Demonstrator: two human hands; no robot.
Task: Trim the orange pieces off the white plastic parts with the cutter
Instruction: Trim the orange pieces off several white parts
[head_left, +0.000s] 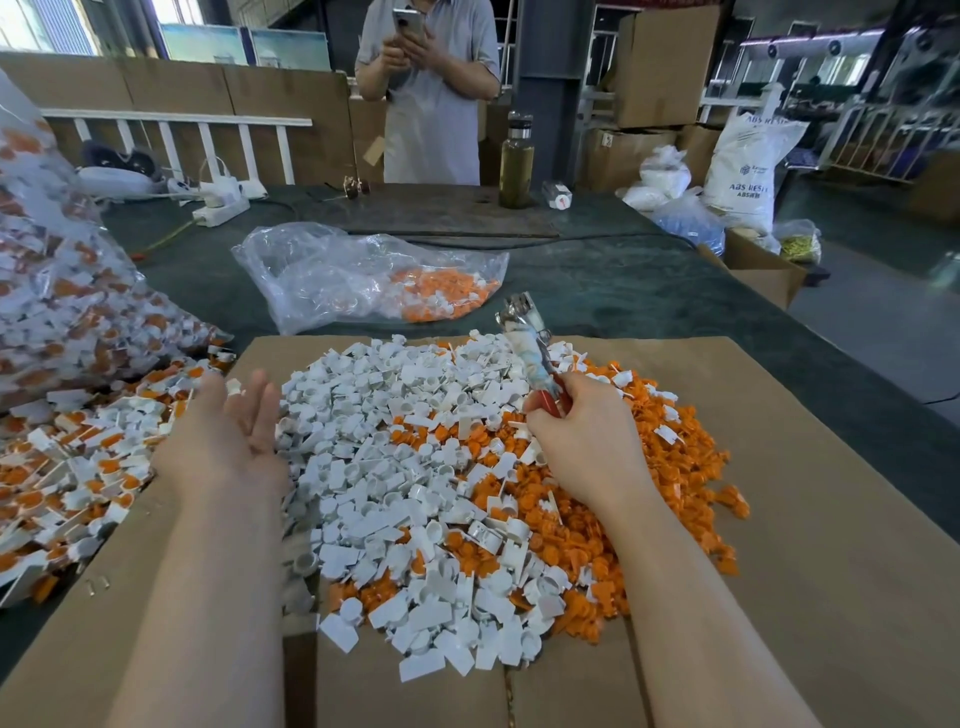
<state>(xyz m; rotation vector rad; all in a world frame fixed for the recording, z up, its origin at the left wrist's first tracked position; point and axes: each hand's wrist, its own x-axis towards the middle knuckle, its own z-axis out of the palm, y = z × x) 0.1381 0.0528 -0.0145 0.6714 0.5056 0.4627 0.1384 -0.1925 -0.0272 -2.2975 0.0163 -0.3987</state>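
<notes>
Cardboard-covered desk (779, 519) at frame centre is carrying trimmed pieces (395, 467); right hand (582, 441) is gripping the cutter (530, 353), left hand (234, 436) is lying open, empty, untrimmed parts (78, 467) waiting at left.

The white sack (744, 171) standing at the far right beyond the counter reads "ABS RESIN" twice, near its top and lower down.

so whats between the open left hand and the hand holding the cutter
In the head view, the pile of trimmed white parts on the cardboard fills the stretch between the left hand and the right hand, which holds the cutter.
</notes>
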